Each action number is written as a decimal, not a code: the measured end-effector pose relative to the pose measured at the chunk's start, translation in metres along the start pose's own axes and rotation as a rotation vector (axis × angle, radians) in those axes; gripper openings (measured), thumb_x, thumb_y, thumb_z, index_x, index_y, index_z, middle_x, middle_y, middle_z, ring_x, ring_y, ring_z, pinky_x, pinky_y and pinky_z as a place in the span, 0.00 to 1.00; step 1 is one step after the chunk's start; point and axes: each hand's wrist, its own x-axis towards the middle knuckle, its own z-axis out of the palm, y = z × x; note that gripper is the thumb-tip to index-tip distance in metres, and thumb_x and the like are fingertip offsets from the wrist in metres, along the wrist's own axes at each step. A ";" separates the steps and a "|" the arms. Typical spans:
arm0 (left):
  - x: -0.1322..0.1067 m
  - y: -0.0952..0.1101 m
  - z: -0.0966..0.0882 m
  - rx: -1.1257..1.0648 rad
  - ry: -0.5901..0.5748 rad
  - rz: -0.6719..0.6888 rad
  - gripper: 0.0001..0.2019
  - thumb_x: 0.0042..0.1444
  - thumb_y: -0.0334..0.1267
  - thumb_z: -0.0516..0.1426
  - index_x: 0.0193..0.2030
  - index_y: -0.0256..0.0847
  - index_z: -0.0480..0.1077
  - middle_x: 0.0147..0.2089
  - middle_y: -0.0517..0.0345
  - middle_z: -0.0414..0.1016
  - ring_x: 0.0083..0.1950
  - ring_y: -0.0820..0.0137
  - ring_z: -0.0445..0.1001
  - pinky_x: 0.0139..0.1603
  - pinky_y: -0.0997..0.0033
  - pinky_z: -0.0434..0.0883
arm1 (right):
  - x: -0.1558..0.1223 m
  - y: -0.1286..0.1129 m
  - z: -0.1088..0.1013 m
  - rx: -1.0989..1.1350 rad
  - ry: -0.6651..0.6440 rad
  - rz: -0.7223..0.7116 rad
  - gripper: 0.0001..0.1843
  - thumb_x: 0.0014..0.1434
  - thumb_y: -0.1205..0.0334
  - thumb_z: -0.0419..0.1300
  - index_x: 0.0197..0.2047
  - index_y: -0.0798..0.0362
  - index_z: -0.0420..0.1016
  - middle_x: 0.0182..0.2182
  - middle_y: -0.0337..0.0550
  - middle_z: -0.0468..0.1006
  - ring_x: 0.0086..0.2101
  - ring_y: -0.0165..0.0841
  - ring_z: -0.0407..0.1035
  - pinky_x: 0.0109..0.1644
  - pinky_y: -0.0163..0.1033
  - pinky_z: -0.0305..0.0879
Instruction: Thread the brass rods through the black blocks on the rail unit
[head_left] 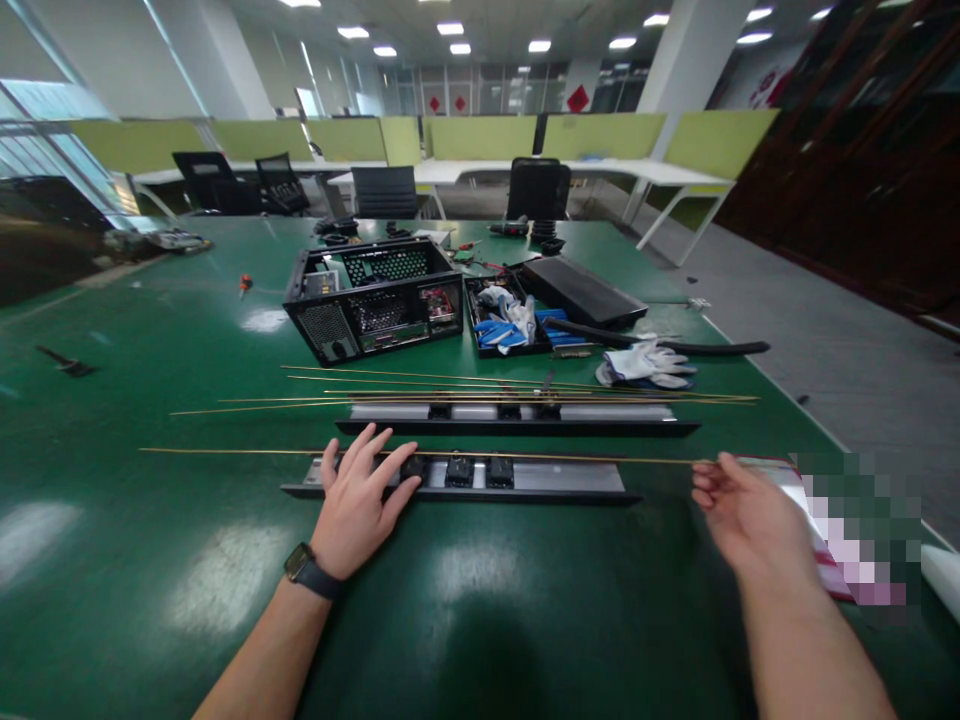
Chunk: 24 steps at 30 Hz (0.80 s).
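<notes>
My right hand (754, 510) pinches one end of a long, thin brass-coloured rod (652, 461). That rod runs left across the near metal rail (570, 480), a silver channel with a black front edge. Over the rail's left part lies my left hand (360, 495), its fingers spread, wearing a dark watch (311, 570). Several black blocks sit in the channel, among them one block (460, 471) right of my left fingers. Whether those fingers touch the rod cannot be made out. Behind is a similar far rail (622, 412), with several loose rods (255, 402) lying across or beside it.
An open black computer case (409, 310) stands farther back. Right of it are a black tray (517, 352) with gloves, a dark flat panel (581, 288) and a white glove (649, 362). A partly pixelated packet (787, 480) lies beside my right hand on the green table (480, 560).
</notes>
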 end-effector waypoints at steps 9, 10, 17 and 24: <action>-0.001 -0.001 0.004 0.015 0.018 0.006 0.19 0.69 0.46 0.55 0.65 0.52 0.74 0.72 0.45 0.68 0.78 0.51 0.58 0.77 0.37 0.47 | 0.005 -0.009 -0.008 0.053 0.112 0.032 0.07 0.57 0.69 0.64 0.30 0.50 0.73 0.25 0.40 0.71 0.24 0.28 0.64 0.21 0.30 0.60; -0.002 -0.001 0.004 0.013 0.020 0.011 0.19 0.69 0.46 0.55 0.65 0.51 0.73 0.72 0.44 0.68 0.78 0.51 0.58 0.77 0.38 0.47 | 0.002 -0.009 -0.005 0.051 0.107 0.039 0.07 0.58 0.69 0.64 0.30 0.51 0.73 0.25 0.40 0.72 0.24 0.28 0.64 0.21 0.29 0.60; -0.003 -0.001 0.003 -0.009 0.016 0.017 0.20 0.70 0.44 0.54 0.66 0.51 0.72 0.71 0.45 0.69 0.77 0.53 0.60 0.77 0.40 0.46 | -0.017 0.004 0.012 0.007 -0.079 0.078 0.09 0.53 0.66 0.71 0.30 0.53 0.74 0.28 0.44 0.77 0.26 0.27 0.66 0.22 0.28 0.61; -0.002 -0.001 0.003 -0.019 0.026 0.022 0.21 0.71 0.44 0.54 0.68 0.50 0.69 0.70 0.44 0.70 0.76 0.51 0.61 0.76 0.38 0.45 | -0.029 0.012 0.023 -0.003 -0.112 0.070 0.12 0.49 0.62 0.75 0.29 0.54 0.76 0.28 0.46 0.79 0.25 0.28 0.67 0.23 0.29 0.62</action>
